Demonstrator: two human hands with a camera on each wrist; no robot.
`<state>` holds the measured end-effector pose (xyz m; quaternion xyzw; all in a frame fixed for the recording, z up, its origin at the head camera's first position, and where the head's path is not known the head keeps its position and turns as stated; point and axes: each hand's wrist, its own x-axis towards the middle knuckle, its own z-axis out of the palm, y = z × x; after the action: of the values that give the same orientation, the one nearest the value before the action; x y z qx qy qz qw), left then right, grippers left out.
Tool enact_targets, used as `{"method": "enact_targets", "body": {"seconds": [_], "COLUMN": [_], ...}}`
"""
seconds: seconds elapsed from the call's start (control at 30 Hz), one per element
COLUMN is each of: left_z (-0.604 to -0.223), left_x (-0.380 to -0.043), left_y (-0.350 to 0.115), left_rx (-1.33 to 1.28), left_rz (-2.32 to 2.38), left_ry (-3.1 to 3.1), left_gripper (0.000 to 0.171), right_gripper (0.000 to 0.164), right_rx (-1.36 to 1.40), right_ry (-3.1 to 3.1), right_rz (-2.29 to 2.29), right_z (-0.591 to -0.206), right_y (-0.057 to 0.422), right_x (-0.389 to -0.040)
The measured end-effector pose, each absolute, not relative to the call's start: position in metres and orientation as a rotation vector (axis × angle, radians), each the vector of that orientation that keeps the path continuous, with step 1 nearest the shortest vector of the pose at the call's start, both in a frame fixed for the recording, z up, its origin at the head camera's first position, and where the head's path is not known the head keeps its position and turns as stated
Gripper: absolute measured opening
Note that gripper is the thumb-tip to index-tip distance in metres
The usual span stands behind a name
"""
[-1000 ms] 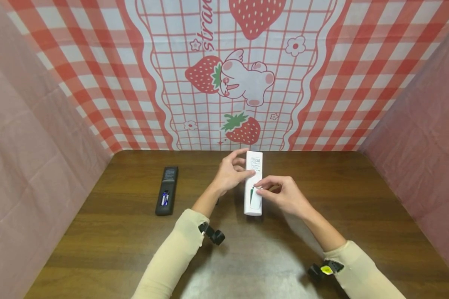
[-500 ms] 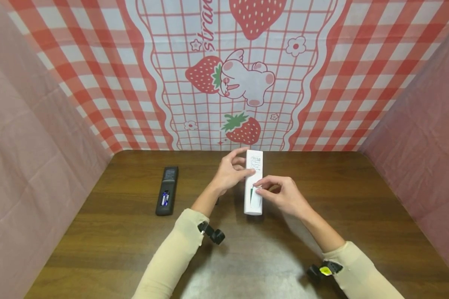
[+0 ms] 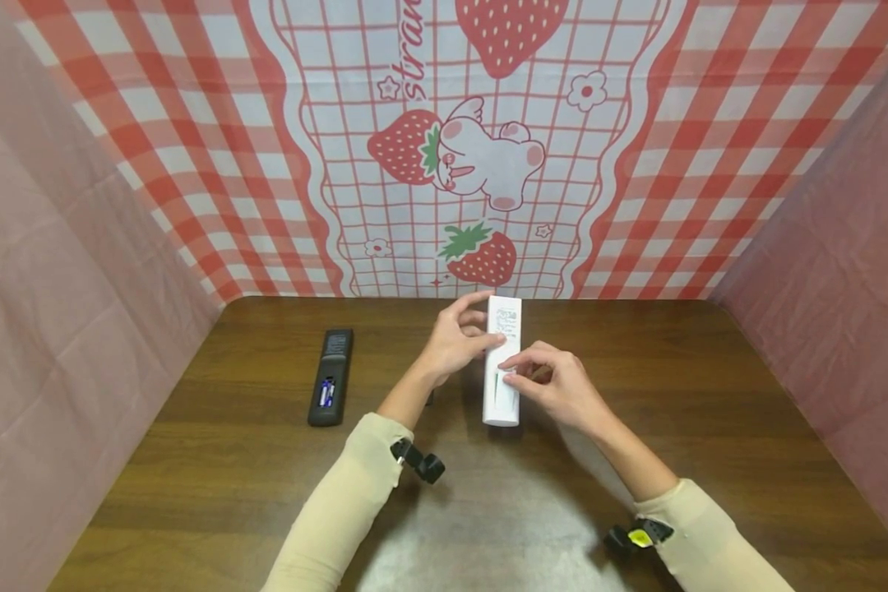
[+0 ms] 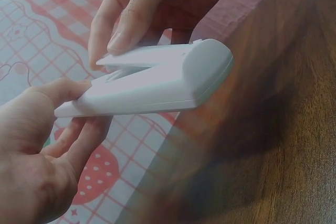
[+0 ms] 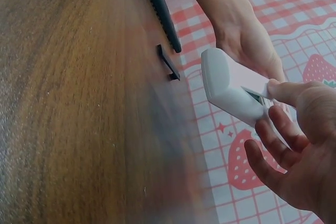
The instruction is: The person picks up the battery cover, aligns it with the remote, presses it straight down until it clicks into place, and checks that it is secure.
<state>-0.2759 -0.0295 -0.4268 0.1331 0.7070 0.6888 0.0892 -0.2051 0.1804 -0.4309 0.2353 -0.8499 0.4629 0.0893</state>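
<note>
My left hand [image 3: 455,341] holds a white remote control [image 3: 501,353] by its far part, thumb on the back face and fingers beneath. The remote is raised off the table, back side up. With thumb and fingers, my right hand [image 3: 558,386] pinches the white battery cover [image 4: 149,55]. One end of the cover meets the remote near its rounded end; the pinched end is lifted, leaving a wedge-shaped gap. A bit of dark green shows inside the gap [image 5: 253,96] in the right wrist view. Whether batteries lie inside cannot be seen.
A black remote control [image 3: 330,378] lies back up on the wooden table [image 3: 215,460] at the left, with blue-and-silver batteries [image 3: 327,393] in its uncovered compartment. Beside it in the right wrist view lies a small black cover [image 5: 168,62]. A checked strawberry cloth [image 3: 481,164] hangs behind.
The battery cover has swung left into line with the compartment, and the strip of green has narrowed. My right hand has shifted slightly with it. The left hand keeps its grip.
</note>
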Motion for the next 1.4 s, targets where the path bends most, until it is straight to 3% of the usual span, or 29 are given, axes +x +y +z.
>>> {"method": "enact_targets", "body": {"seconds": [0.97, 1.4], "left_z": [-0.427, -0.426], "left_x": [-0.276, -0.276], "left_y": [-0.030, -0.032], "left_rx": [0.339, 0.347], "left_rz": [2.153, 2.178], "left_ry": [2.026, 2.016], "left_gripper": [0.083, 0.082], "right_gripper": [0.018, 0.060], "right_rx": [0.511, 0.274], "right_ry": [-2.439, -2.499], "right_rz": [1.503, 1.775], "right_z": [-0.439, -0.436], "right_y": [0.170, 0.168], "right_x": [-0.203, -0.204]}}
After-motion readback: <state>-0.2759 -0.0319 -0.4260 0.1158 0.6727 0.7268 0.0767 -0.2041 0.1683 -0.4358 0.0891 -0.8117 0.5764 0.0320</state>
